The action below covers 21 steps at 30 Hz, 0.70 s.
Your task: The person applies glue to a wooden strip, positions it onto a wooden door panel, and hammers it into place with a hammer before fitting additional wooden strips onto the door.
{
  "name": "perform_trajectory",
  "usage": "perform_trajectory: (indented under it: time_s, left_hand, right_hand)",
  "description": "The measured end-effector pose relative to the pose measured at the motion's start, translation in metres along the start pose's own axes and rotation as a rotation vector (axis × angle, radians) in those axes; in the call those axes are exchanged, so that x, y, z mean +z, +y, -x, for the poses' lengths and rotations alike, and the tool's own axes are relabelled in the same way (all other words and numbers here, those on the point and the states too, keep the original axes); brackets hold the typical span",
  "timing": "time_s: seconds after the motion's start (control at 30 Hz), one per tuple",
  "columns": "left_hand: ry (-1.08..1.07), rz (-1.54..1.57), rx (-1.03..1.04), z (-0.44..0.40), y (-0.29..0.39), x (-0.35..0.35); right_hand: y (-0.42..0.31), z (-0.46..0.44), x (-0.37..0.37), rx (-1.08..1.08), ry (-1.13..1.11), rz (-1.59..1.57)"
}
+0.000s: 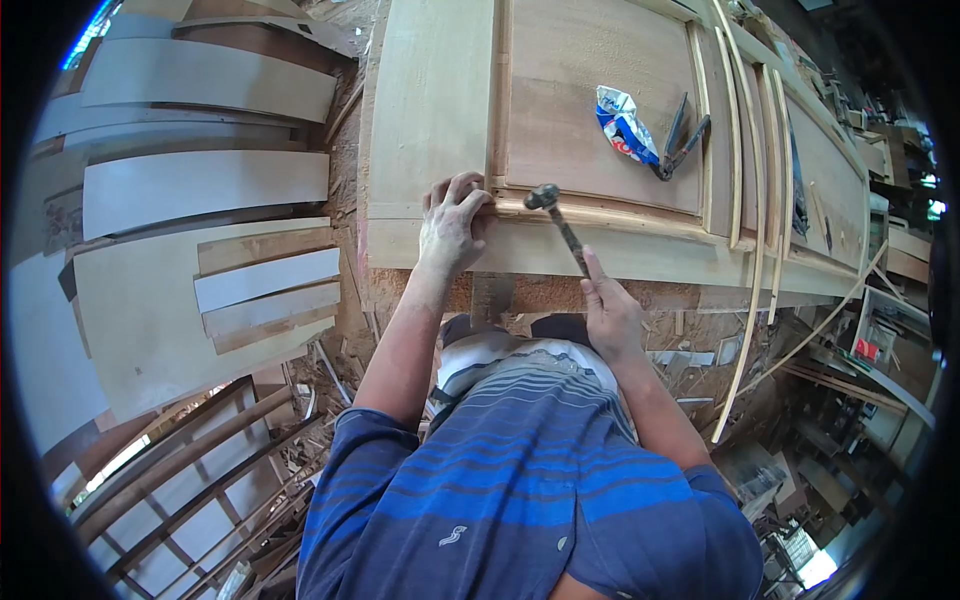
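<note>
My right hand point(612, 312) is wrapped round the handle of a hammer point(570, 238). The hammer's head is just above a thin wooden moulding strip point(620, 216) along the near edge of a recessed door panel point(590, 90). At the left end of that strip, my left hand point(452, 228) rests on the door frame point(425, 120) with its fingers bent and pressed together. Whatever those fingertips pinch, if anything, is too small or hidden to make out. A crumpled blue and white packet point(625, 128) lies on the panel, touching dark pincers point(682, 145).
Long thin wooden strips point(757, 200) lie across the door on the right, some jutting past its near edge. Pale boards point(205, 190) are stacked at left. Wood scraps point(690, 358) litter the floor. A wooden rack point(190, 480) stands at lower left.
</note>
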<state>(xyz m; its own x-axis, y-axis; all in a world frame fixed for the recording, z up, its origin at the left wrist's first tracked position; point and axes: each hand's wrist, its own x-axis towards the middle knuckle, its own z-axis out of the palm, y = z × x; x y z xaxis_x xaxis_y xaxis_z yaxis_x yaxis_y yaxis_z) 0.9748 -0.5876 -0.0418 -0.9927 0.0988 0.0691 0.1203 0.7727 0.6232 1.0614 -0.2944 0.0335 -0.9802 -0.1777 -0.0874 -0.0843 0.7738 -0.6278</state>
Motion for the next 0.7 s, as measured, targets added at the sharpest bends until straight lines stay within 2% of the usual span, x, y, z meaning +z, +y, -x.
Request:
perform_trajectory:
  time_s: [0.17, 0.27, 0.3, 0.4, 0.5, 0.6, 0.7]
  left_hand:
    - [-0.002, 0.039, -0.006, 0.002, -0.003, 0.004]
    - [0.016, 0.028, 0.003, -0.001, -0.001, 0.003]
    - [0.012, 0.022, 0.01, 0.0, -0.001, 0.002]
    - [0.018, 0.034, 0.008, 0.002, -0.004, 0.003]
    - [0.017, 0.038, 0.003, 0.003, -0.005, 0.005]
    - [0.011, 0.016, 0.002, 0.0, -0.003, 0.006]
    - [0.016, -0.003, -0.001, 0.0, -0.004, 0.004]
  right_hand:
    - [-0.007, 0.0, 0.008, -0.234, 0.384, -0.163]
    - [0.006, 0.003, 0.014, -0.047, -0.013, 0.019]
    - [0.002, 0.001, 0.009, -0.083, 0.02, 0.078]
    - [-0.004, 0.001, 0.002, -0.145, 0.179, -0.127]
    - [-0.011, 0.0, 0.003, -0.267, 0.408, -0.129]
    - [0.008, 0.005, 0.014, -0.156, 0.033, 0.066]
    - [0.005, 0.0, 0.01, -0.193, 0.125, -0.016]
